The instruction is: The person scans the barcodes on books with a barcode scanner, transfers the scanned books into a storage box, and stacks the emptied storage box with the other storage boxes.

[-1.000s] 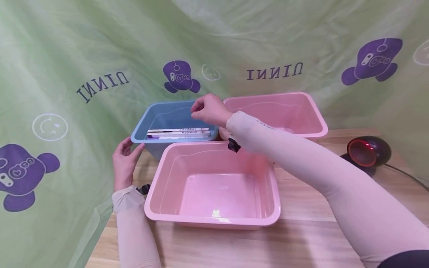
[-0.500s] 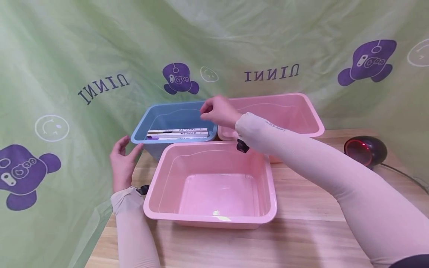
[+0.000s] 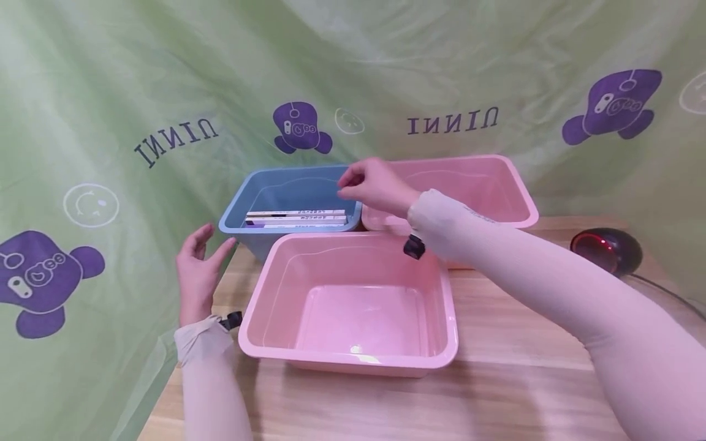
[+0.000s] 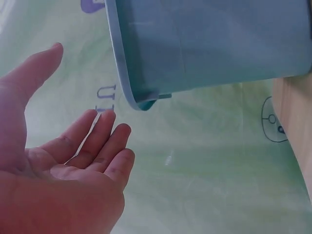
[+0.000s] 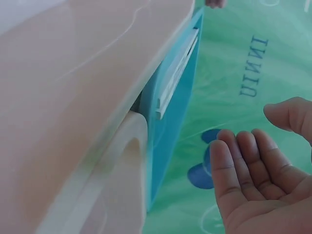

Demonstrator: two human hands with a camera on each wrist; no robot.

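Note:
My left hand (image 3: 197, 269) is beside the near left corner of a blue plastic bin (image 3: 287, 195), thumb and fingers spread. In the left wrist view a gap separates those fingertips from the bin's rim (image 4: 120, 63). Thin white items (image 3: 298, 218) with printed edges, like books, stand close together along the bin's near side. Above the place where the blue bin meets a pink bin (image 3: 469, 184) hovers my right hand (image 3: 380, 187). The right wrist view shows its fingers (image 5: 224, 168) loosely bent and the palm bare.
A second pink bin (image 3: 358, 263) stands in front of the other two on the wooden table (image 3: 513, 343). At the right is a black rounded device (image 3: 607, 251) with a red glow and a cable. A green printed curtain (image 3: 375, 61) hangs behind and at the left.
My right hand has shifted right, from over the blue bin toward the rear pink bin. My left hand has drawn slightly left, away from the blue rim. The white items stay in place.

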